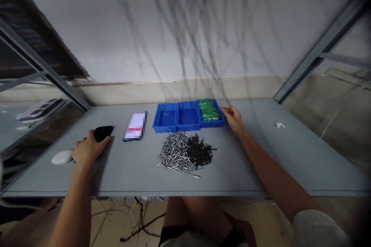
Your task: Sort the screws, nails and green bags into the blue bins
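My left hand (87,149) is closed around a dark, flat-looking object (103,132) on the table, its kind hidden by the fingers. A white computer mouse (62,157) lies just left of that hand. At the right wall of the right-hand blue bin (213,124), my right hand (232,118) has its fingers pinched together against the edge. Green plastic packets (208,110) fill this bin. Two more blue bins, a middle one (189,115) and a left one (166,117), stand in a row with it, both empty inside.
In front of the bins lies a heap of silvery metal pins (175,152), touching a pile of black screws (199,150). A phone (135,125) with a lit screen rests left of the bins. A small white item (279,125) lies far right. Metal frame posts (313,54) flank the table.
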